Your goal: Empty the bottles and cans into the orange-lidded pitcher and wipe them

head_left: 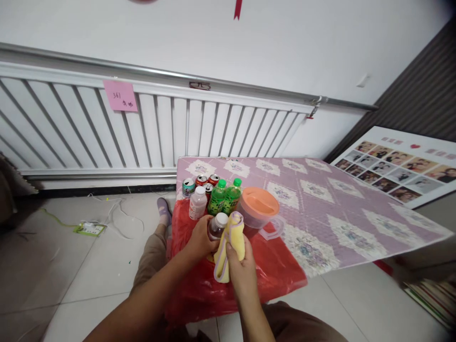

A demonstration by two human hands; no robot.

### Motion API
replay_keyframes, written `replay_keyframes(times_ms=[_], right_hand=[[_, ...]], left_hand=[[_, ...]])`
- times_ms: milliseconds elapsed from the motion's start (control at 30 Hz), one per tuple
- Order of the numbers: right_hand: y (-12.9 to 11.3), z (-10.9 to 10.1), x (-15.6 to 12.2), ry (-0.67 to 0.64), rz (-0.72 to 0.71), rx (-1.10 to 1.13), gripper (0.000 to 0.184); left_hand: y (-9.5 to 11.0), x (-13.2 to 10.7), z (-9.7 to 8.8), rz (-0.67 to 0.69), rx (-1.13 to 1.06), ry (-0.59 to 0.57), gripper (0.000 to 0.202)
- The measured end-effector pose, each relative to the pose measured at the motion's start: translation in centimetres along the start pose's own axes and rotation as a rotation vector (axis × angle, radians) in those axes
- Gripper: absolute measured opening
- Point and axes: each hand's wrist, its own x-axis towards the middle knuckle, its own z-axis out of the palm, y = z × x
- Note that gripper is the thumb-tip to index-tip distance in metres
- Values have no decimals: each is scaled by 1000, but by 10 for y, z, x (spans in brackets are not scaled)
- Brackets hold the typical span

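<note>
My left hand [199,241] is wrapped around a small clear bottle with a white cap [217,225], held just above a red plastic sheet [274,270]. My right hand [242,270] grips a yellow cloth [230,244] and presses it against the bottle's side. Just behind stand a pale bottle with a white cap [197,203], two green bottles [224,197], several drink cans [201,183] and a clear pitcher with an orange lid [258,209].
The low table [320,199] carries a purple patterned cover. A white radiator [142,128] with a pink note [120,95] lines the wall. A power strip and cables [90,229] lie on the tiled floor at left. A photo board [399,166] leans at right.
</note>
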Motion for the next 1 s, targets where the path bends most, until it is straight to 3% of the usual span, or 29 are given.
replay_keyframes(times_ms=[100,167,267,333,400,467,633,733,800,867,1000], right_hand=[[-1,2,0,-11,-17,-23,60],[-2,1,2,-17,-15,-25,59],[-2,-1,5,-25,-7,-21,58],[-2,-2,7,-41,-5,-9,58],[-2,-2,7,-51,1,5,58],[-2,-2,6,-46,8,8,59],[-6,0,1,-42,-13,5,58],[-8,0,2,-40,-18,-5,57],[-8,-1,3,-46,-13,0,56],[-8,-1,5,-62,-2,26,57],[-7,0,5,-73,25,64,58]], left_hand=[[-6,-3,11,-12,30,138,71],[-8,0,8,17,-7,109,83],[-2,6,-12,36,-109,-99,94],[5,8,-28,17,-181,-280,89],[10,8,-35,9,-208,-339,81],[9,5,-32,6,-210,-284,76],[-8,-6,4,-17,-106,60,70],[-15,-7,11,19,-56,126,78],[-16,-2,3,41,-71,45,91],[-14,5,-12,39,-128,-108,99],[-7,16,-38,8,-290,-399,89]])
